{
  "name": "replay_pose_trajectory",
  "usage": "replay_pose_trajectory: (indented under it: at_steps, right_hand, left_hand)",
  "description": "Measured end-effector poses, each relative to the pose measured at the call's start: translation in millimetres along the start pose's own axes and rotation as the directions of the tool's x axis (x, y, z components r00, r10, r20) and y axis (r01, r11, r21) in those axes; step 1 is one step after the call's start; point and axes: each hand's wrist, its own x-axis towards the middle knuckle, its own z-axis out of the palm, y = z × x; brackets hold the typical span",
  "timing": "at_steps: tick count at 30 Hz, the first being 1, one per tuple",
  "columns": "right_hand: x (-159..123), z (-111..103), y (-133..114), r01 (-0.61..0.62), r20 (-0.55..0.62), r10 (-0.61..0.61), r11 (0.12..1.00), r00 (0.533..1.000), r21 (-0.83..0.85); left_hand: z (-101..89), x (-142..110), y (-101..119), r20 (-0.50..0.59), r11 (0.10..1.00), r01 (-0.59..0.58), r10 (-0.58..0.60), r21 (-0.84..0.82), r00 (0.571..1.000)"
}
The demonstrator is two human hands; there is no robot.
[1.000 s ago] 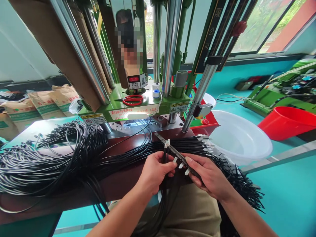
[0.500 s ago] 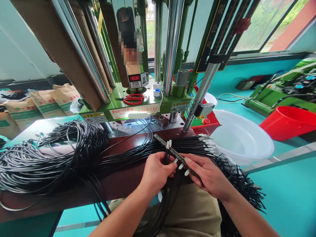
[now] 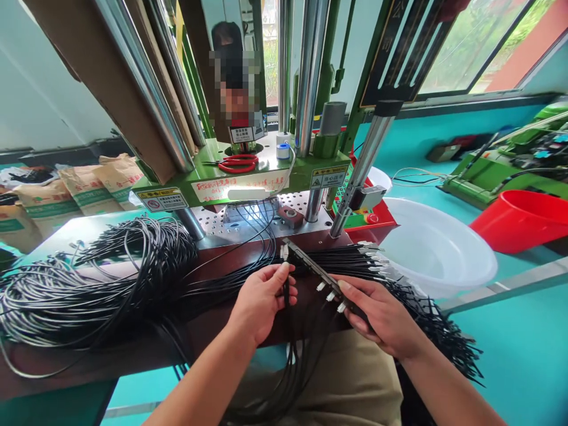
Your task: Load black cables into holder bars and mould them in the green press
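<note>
The slim dark bar (image 3: 313, 266) bears pale connectors (image 3: 331, 296), right hand (image 3: 381, 310) gripping it, left hand (image 3: 258, 302) pinching cables (image 3: 287, 289).

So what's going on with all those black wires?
A person sits at a green machine. Their right hand grips a dark bar, with three pale plugs along its near edge. Their left hand pinches a few black wires, pale ends up, close to the bar's far end. Big piles of wires lie on the brown bench.
</note>
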Motion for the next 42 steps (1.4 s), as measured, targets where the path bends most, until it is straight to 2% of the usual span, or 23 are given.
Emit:
replay_pose_trajectory:
  at_steps: [2, 6, 12, 19, 27, 33, 36, 42]
  right_hand:
    - [0.3, -0.7, 0.9, -0.012, -0.003, 0.012, 1.0, 1.0, 0.023]
    - [0.6, -0.7, 0.9, -0.021, 0.003, 0.021, 1.0, 1.0, 0.018]
    - [-0.2, -0.4, -1.2, -0.014, 0.016, 0.014, 1.0, 1.0, 0.012]
    - [1.3, -2.6, 1.7, -0.007, 0.044, 0.009, 1.0, 0.999, -0.028]
    - [0.2, -0.6, -4.9, 0.002, 0.059, 0.003, 0.996, 0.998, -0.086]
    - [0.5, 2.3, -7.2, 0.077, 0.102, -0.059, 0.98, 0.993, -0.185]
    - [1.4, 0.8, -4.7, 0.069, 0.097, -0.054, 0.984, 0.994, -0.167]
    - [-4.8, -9.8, -2.7, -0.058, 0.025, 0.058, 0.998, 0.998, -0.007]
  left_hand:
    - [-2.7, -2.0, 4.3, -0.028, 1.0, 0.028, -0.028, 0.001, 0.999]
    - [0.1, -3.1, 0.9, -0.029, 0.989, 0.091, -0.089, 0.117, 0.996]
    - [9.4, 2.0, -13.7, -0.034, 0.959, 0.042, -0.034, 0.28, 0.999]
    - [12.7, 3.4, -17.5, -0.039, 0.931, 0.022, -0.008, 0.365, 0.999]
    - [12.2, 2.5, -17.0, -0.054, 0.939, 0.025, -0.007, 0.343, 0.999]
    - [10.6, 4.0, -20.6, -0.046, 0.937, -0.004, 0.022, 0.351, 0.999]
    - [9.0, 3.8, -20.9, -0.042, 0.939, -0.007, 0.023, 0.345, 0.999]
    - [5.3, -0.4, -15.0, 0.006, 0.995, -0.029, 0.028, 0.098, 1.0]
